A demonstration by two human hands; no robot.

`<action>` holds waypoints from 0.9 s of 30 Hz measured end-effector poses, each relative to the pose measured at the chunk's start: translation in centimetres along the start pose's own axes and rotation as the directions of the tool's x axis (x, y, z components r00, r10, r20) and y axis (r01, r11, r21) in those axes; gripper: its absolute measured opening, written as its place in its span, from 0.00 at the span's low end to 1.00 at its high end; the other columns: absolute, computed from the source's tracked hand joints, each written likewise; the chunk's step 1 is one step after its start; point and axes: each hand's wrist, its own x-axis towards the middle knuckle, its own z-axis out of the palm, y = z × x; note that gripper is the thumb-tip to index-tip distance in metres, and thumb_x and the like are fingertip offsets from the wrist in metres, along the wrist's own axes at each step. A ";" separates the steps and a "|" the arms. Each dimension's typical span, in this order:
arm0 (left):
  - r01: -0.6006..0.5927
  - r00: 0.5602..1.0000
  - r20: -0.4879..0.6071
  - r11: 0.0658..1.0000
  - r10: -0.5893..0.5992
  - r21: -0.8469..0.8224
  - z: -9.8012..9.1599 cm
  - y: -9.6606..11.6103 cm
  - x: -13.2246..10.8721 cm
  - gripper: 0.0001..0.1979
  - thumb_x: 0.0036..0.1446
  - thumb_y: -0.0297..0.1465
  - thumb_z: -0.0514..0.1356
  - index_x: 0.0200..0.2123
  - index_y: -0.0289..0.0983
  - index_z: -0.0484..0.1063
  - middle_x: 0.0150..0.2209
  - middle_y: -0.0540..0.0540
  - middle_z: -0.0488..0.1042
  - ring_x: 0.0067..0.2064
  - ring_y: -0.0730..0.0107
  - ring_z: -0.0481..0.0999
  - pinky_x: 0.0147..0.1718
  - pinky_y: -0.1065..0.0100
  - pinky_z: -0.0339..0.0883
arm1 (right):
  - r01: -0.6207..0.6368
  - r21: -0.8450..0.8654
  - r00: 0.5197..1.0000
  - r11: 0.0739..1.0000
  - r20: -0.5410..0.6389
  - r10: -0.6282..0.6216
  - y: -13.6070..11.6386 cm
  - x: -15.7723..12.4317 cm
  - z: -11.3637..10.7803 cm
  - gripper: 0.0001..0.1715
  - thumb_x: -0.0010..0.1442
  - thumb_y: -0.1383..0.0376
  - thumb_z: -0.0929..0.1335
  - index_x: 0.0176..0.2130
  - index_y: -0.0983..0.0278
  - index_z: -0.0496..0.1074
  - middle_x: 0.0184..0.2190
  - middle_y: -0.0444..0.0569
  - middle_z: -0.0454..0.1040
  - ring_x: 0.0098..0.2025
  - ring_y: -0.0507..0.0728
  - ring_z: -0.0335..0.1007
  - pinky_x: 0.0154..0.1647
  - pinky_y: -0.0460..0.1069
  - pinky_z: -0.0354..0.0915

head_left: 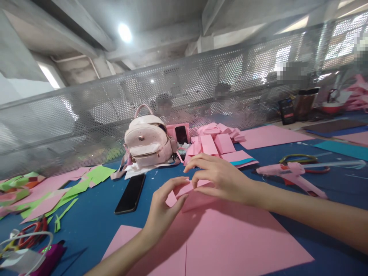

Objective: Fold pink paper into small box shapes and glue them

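Note:
Large pink sheets lie flat on the blue table in front of me. Above their far edge, both hands hold a small folded piece of pink paper. My left hand pinches its left side between thumb and fingers. From the right, my right hand grips the paper's upper edge with its thumb and index finger, the other fingers curled above. Part of the piece is hidden behind the fingers. To the right of my right hand lies a pink glue gun beside scissors with olive and red handles.
A pale pink backpack stands against the perforated metal screen. A black phone lies left of my hands. Folded pink pieces are heaped behind them. Green and pink scraps, red-handled tools and a purple device lie at left.

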 end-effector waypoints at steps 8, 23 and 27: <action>-0.009 1.000 0.007 1.000 0.009 0.013 0.0 0.2 0.2 0.12 0.63 0.29 0.61 0.50 0.41 0.75 0.49 0.44 0.79 0.52 0.59 0.78 0.53 0.59 0.71 | -0.018 -0.012 1.000 1.000 0.004 0.018 -0.2 0.0 0.2 0.02 0.62 0.69 0.72 0.36 0.62 0.78 0.49 0.52 0.76 0.54 0.61 0.69 0.56 0.57 0.67; -0.017 1.000 0.020 0.999 0.017 0.031 -0.1 0.3 0.3 0.12 0.63 0.27 0.62 0.50 0.42 0.75 0.50 0.45 0.79 0.52 0.63 0.77 0.53 0.65 0.69 | -0.125 0.154 0.992 0.980 0.004 0.126 -0.6 0.1 0.3 0.07 0.58 0.75 0.72 0.33 0.63 0.77 0.46 0.50 0.77 0.50 0.58 0.72 0.53 0.54 0.67; -0.009 1.000 0.021 0.999 0.009 0.031 -0.1 0.2 0.2 0.12 0.64 0.28 0.61 0.50 0.42 0.75 0.51 0.45 0.79 0.53 0.64 0.77 0.53 0.65 0.68 | -0.161 0.173 0.987 0.972 0.013 0.161 -0.5 0.1 0.1 0.08 0.57 0.76 0.72 0.33 0.63 0.78 0.47 0.50 0.77 0.51 0.59 0.72 0.54 0.54 0.66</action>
